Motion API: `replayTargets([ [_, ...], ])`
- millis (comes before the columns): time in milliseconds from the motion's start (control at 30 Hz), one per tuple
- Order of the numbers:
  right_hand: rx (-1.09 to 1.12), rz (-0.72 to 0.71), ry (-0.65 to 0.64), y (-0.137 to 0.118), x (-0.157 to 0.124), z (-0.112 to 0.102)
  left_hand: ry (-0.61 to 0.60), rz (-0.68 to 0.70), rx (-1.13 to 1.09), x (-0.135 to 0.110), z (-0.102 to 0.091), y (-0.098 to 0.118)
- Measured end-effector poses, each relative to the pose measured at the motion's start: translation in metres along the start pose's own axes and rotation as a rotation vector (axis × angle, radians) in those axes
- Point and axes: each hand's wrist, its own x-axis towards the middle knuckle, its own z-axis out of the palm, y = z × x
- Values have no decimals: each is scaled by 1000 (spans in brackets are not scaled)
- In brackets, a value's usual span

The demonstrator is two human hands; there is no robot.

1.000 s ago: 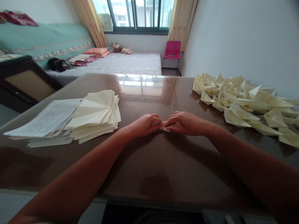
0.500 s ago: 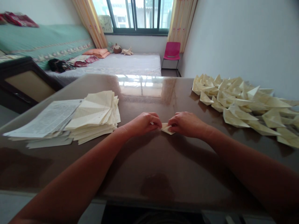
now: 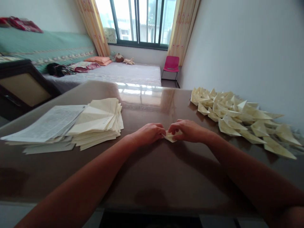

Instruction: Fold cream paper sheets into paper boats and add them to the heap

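Observation:
Between my two hands, low over the middle of the brown table (image 3: pixel 152 177), is a small piece of folded cream paper (image 3: pixel 170 137). My left hand (image 3: pixel 153 132) pinches its left end, the fingers curled together. At its right end, my right hand (image 3: pixel 186 130) has thumb and index finger around the paper, with the index finger bent and a little raised. Both palms hide part of the paper, so its full shape does not show.
A stack of cream paper sheets (image 3: pixel 95 118) and printed sheets (image 3: pixel 47 123) lie at the left. Many folded paper boats (image 3: pixel 232 110) are heaped along the right wall. Beyond the table stand a bed (image 3: pixel 133 72), a pink chair (image 3: pixel 171 64) and a dark cabinet (image 3: pixel 26 88).
The view has tilted up slightly, so everything sits lower in the frame. My right index finger has lifted and the right hand has opened slightly around the paper; the left keeps its pinch.

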Motion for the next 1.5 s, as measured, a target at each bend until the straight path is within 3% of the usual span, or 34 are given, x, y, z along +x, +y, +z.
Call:
replayTargets([
  [133, -29, 36, -59, 0, -3, -5, 0, 13, 49, 0, 1, 0],
  [300, -238, 29, -39, -7, 5, 0, 28, 44, 140, 1, 7, -2],
  [467, -205, 35, -76, -5, 19, 3, 15, 64, 256, 5, 10, 0],
  [667, -159, 119, 79, -9, 8, 22, 32, 59, 244, 4, 9, 0],
  [800, -62, 207, 281, -7, -9, 33, 100, 41, -8, 2, 12, -12],
  [967, 36, 415, 406, 11, -44, 27, 151, -63, -256, 8, 19, -25],
  [1133, -3, 598, 398, 39, -116, 8, 57, -87, -72, 10, 19, -21],
  [1333, -145, 896, 359, 100, -208, -11, 7, -74, 7, 10, 21, -24],
  [1500, -196, 1010, 328, 131, -218, 5, 0, -88, 53, 13, 24, -25],
])
